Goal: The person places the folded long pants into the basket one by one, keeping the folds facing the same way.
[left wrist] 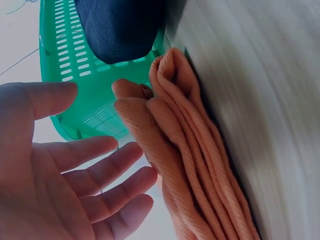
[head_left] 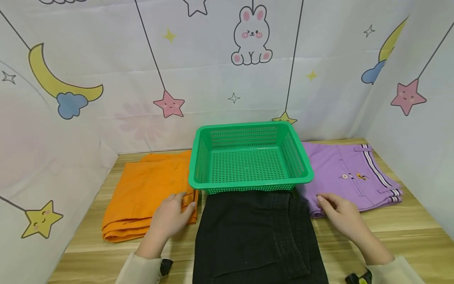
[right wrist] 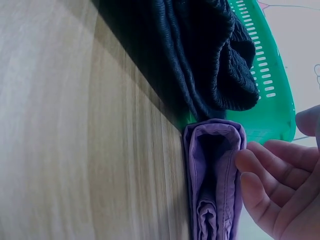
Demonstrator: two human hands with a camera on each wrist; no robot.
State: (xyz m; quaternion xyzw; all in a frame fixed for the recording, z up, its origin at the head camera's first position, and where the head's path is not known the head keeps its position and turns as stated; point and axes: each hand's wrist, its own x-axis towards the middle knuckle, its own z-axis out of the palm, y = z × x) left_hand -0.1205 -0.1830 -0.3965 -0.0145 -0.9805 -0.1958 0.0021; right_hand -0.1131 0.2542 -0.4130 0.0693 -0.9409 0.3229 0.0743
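Observation:
My left hand (head_left: 170, 217) rests at the right front side of the folded orange pants (head_left: 149, 189), fingers loosely extended and holding nothing. In the left wrist view its fingertips (left wrist: 146, 175) are right at the stacked orange folds. On the other side, my right hand (head_left: 342, 215) lies over the front edge of the folded purple pants (head_left: 330, 165), fingers relaxed and slightly bent. The right wrist view has those fingertips (right wrist: 247, 160) against the purple fold, gripping nothing. Between my hands lie folded black pants (head_left: 241, 232) with a ribbed elastic waistband.
Behind the black pants stands a green plastic basket (head_left: 248, 185) with slotted walls and nothing inside. Everything sits on a wood-grain table (head_left: 400, 228). A white printed curtain (head_left: 213, 79) encloses the back and sides.

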